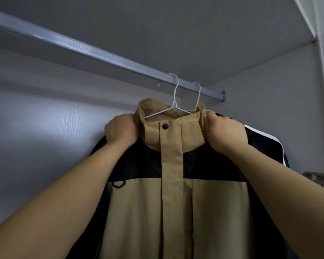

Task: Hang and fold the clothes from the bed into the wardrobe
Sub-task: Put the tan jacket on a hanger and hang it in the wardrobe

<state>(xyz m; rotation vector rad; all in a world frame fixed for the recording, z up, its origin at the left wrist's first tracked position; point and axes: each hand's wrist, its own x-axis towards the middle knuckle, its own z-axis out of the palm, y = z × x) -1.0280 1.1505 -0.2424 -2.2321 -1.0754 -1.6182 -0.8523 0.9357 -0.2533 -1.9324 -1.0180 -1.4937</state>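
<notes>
Our forearms (64, 193) reach up from lower frame edge. Left hand (121, 130) grips left side of collar (153, 109), fingers curled round fabric; right hand (225, 132) pinches right side. Tan-and-black jacket (176, 212) hangs on white hanger (173, 101), hook over wardrobe rail (94, 51). Second hanger (197, 98) just beside, same rail. Dark white-striped garment (266, 143) behind jacket.

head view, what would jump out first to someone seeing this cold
The tan and black jacket fills the centre, on a white hanger hooked over the rail slanting across the top. The left hand and right hand reach up and grip either side of its collar. A dark garment with a white stripe hangs behind it at right.
</notes>
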